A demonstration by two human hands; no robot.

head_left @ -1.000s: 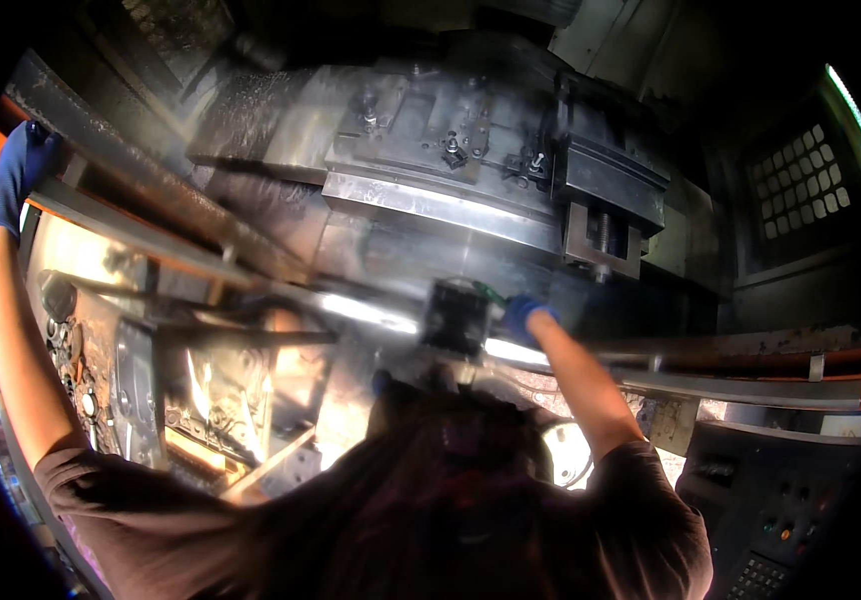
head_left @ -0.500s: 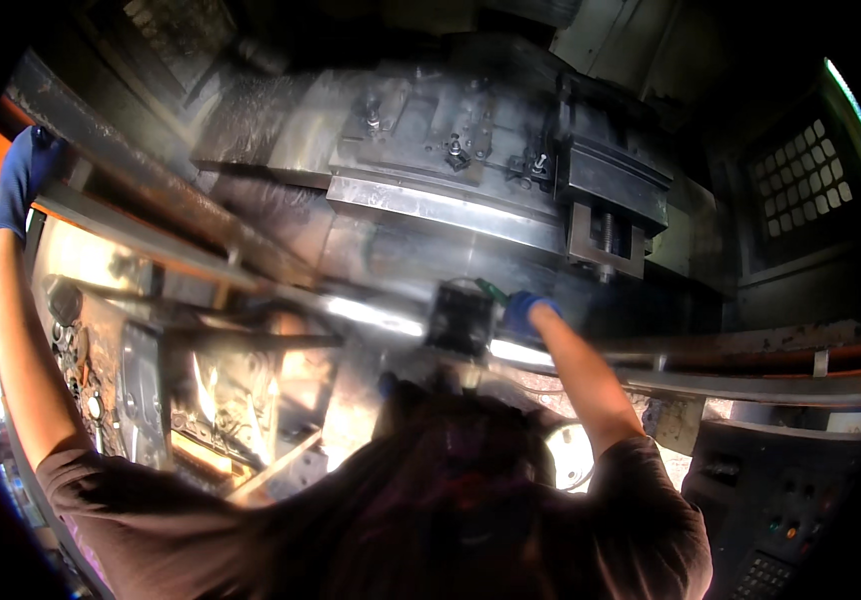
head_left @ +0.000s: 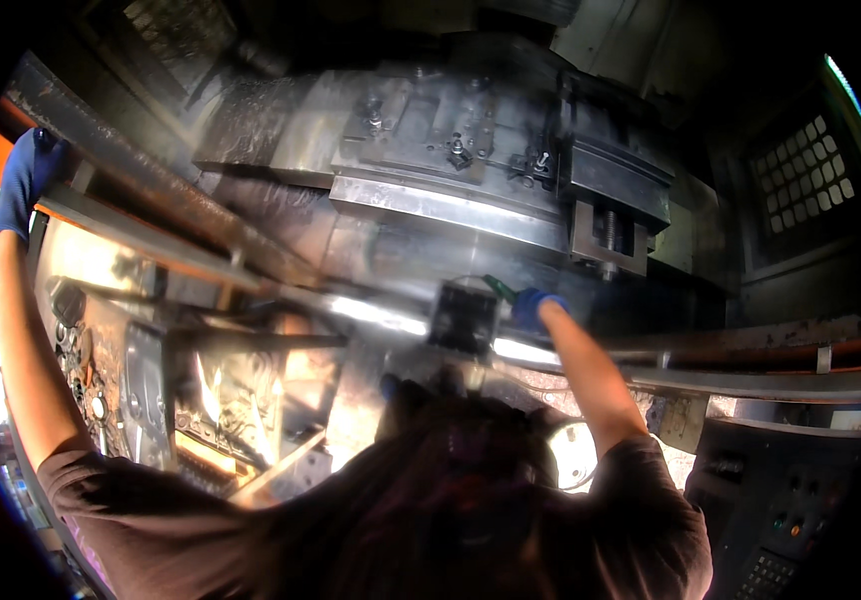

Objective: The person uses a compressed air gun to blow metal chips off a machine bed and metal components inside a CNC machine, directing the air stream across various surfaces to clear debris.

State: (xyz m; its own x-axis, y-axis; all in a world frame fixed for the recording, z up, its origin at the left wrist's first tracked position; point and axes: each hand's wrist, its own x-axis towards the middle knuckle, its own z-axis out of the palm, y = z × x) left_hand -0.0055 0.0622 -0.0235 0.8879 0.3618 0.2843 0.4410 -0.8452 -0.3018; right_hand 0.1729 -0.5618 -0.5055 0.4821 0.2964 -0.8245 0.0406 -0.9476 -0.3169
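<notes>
My left hand (head_left: 23, 182), in a blue glove, is stretched out to the far left. Its fingers close over the edge of the machine's orange and grey frame (head_left: 101, 220). My right hand (head_left: 536, 309), also blue-gloved, reaches over the front rail (head_left: 371, 314) near the middle. A slim green tool (head_left: 499, 288) sticks out of its closed fingers toward the upper left; the glove hides the rest, so its kind is unclear. Beyond lies a metal machine bed with a vise (head_left: 616, 185) and a fixture plate (head_left: 431, 150) carrying several bolts and clamps.
A black box-shaped item (head_left: 463, 318) sits in the near foreground beside my right hand. At the lower right stands a dark control panel (head_left: 786, 500) with buttons. Tools and parts lie on a brown surface (head_left: 81, 370) at the left. A barred window (head_left: 801, 175) is at the right.
The green tool and my right hand have shifted very slightly to the right. My left hand keeps its hold on the frame.
</notes>
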